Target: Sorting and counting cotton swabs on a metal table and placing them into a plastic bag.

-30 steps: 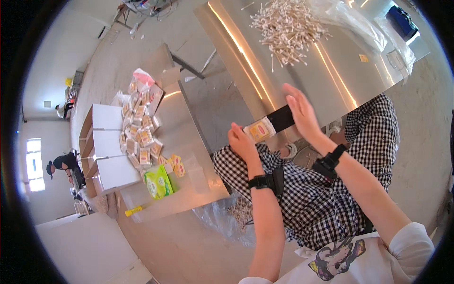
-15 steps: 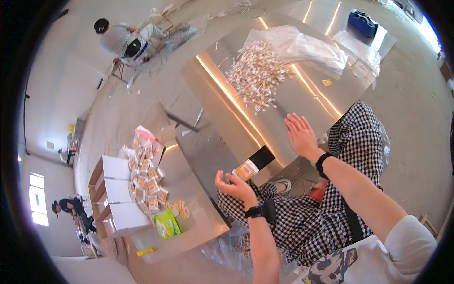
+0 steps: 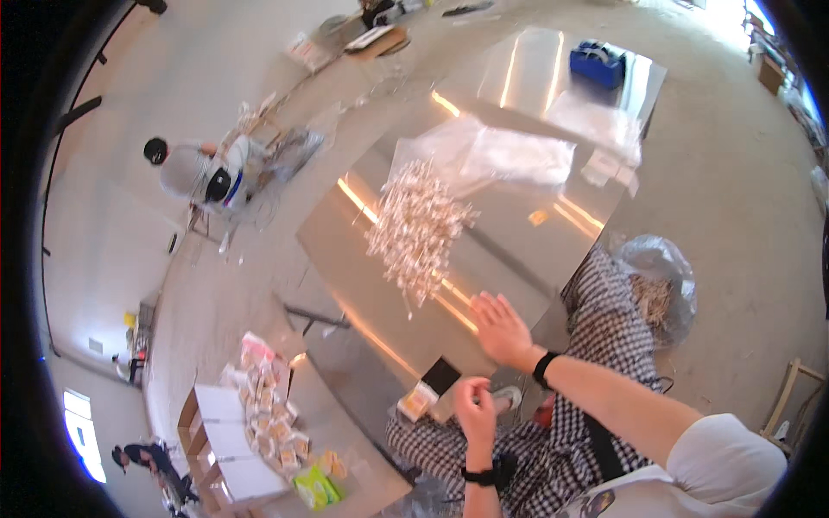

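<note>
My right hand is spread flat, palm down, over the near edge of the shiny metal table, holding nothing. Below and left of it is my left hand, its fingers curled in; anything inside them is hidden. A small clear packet with a yellow-orange label sits beside a black flat block at the table's near edge, just left of my left hand and apart from it. Farther up the table lies a loose heap of cotton swabs.
Clear plastic bags lie behind the heap, near a yellow card. A blue tape dispenser stands farther back. At left, a lower table holds packets, a white divided box and a green pack. Right, a bag of swabs.
The view has shifted, showing more to the right. My left hand has moved away from the labelled packet toward my right hand, and its fingers have curled. My right hand stays flat.
</note>
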`<state>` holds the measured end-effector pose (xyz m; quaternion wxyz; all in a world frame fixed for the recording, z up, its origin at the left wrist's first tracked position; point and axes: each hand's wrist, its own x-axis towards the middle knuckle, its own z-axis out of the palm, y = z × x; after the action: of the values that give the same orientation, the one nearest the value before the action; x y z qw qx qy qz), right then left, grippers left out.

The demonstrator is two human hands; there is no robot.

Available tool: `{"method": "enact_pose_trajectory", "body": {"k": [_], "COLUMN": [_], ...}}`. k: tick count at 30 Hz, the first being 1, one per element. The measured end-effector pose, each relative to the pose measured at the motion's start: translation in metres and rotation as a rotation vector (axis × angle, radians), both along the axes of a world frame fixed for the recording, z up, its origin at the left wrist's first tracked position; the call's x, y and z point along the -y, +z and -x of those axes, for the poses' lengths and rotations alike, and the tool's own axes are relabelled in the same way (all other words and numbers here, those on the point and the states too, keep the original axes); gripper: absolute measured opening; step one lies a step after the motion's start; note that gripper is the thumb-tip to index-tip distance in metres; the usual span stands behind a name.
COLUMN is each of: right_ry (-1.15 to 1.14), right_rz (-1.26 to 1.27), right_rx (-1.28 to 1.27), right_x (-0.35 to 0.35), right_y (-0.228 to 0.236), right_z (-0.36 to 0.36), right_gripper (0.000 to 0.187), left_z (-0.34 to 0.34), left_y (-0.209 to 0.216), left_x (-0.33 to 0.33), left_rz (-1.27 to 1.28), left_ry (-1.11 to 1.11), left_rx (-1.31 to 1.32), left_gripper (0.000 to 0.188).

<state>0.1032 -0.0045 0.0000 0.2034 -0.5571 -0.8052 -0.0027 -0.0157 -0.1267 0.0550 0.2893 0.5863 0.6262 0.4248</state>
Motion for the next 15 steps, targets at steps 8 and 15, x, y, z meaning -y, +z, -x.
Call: {"method": "enact_pose_trajectory", "body": {"k": [8, 15], "right_ry": [0.461, -0.351], "right_rz": [0.943, 0.265], "right_rx": [-0.400, -0.444], "right_x": [-0.026, 0.049], "right_y": [0.064, 0.037], "right_z": [-0.066, -0.238], "right_gripper": [0.048, 0.049], "left_z": [-0.101, -0.153], "left_y": [-0.034, -0.035], "left_x": [-0.015, -0.053], "left_rz": [0.170, 0.519], "left_ry": [-0.503, -0.693], "left_rx": [0.043, -0.138], "left_gripper": [0.058, 0.040]}}
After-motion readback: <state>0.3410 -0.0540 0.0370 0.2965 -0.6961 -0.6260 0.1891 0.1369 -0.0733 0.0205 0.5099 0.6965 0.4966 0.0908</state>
